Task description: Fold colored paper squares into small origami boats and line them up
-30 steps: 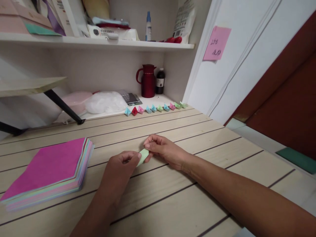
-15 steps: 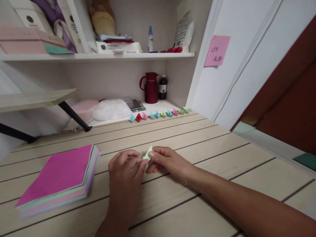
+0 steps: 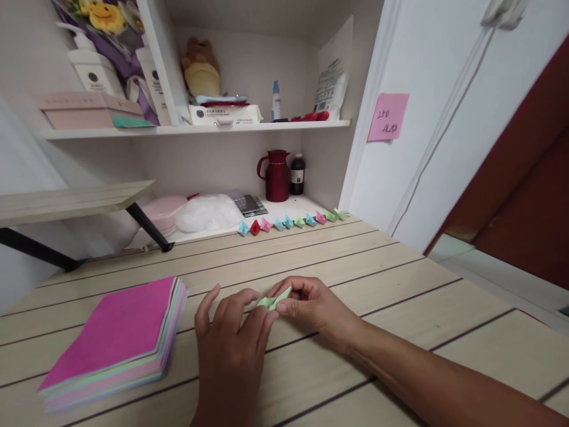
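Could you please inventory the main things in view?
table: 1, pale wood, foreground
folded paper: 1, light green, centre
paper shapes: 10, mixed colours, table's back
paper stack: 1, magenta-topped, table's left
jug: 1, red, lower shelf
dark bottle: 1, dark, beside jug
bundle: 1, white, lower shelf
slim bottle: 1, white and blue, upper shelf
plush toy: 1, brown-yellow, upper shelf
bag: 1, white, upper shelf
box: 1, pink, upper shelf
note: 1, pink, wall
left hand: 1, bare, at folded paper
right hand: 1, bare, pinching folded paper
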The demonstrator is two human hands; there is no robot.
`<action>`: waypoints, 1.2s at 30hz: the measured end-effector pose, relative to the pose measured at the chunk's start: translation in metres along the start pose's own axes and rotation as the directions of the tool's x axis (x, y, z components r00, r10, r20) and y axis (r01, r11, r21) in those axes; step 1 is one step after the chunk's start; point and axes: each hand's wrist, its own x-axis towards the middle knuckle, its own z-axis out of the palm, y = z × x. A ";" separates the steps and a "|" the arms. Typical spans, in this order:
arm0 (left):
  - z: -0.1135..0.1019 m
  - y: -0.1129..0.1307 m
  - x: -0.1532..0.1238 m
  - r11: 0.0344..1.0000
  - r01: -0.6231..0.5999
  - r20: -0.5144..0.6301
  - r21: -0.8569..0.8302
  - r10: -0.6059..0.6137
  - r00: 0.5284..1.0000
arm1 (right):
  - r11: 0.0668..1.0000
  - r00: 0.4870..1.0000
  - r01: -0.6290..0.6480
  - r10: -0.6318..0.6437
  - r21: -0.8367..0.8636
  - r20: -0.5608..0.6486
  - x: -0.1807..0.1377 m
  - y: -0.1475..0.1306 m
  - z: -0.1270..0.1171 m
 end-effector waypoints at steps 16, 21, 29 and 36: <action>0.013 -0.005 0.000 0.676 0.566 0.319 -0.473 -0.467 0.825 | 0.996 0.970 -0.056 0.038 -0.070 -0.239 0.005 -0.002 -0.007; 0.007 -0.009 0.002 0.851 0.446 0.320 -0.277 -0.356 0.878 | 0.985 0.987 -0.030 0.002 -0.171 -0.163 0.003 0.002 -0.006; 0.004 -0.012 0.006 0.707 0.560 0.390 -0.432 -0.413 0.823 | 0.989 0.988 -0.074 0.055 -0.129 -0.146 0.003 0.002 -0.002; 0.014 -0.017 -0.003 0.323 0.725 0.552 -0.608 -0.485 0.678 | 0.994 0.988 -0.103 0.098 -0.040 -0.118 0.003 0.007 -0.004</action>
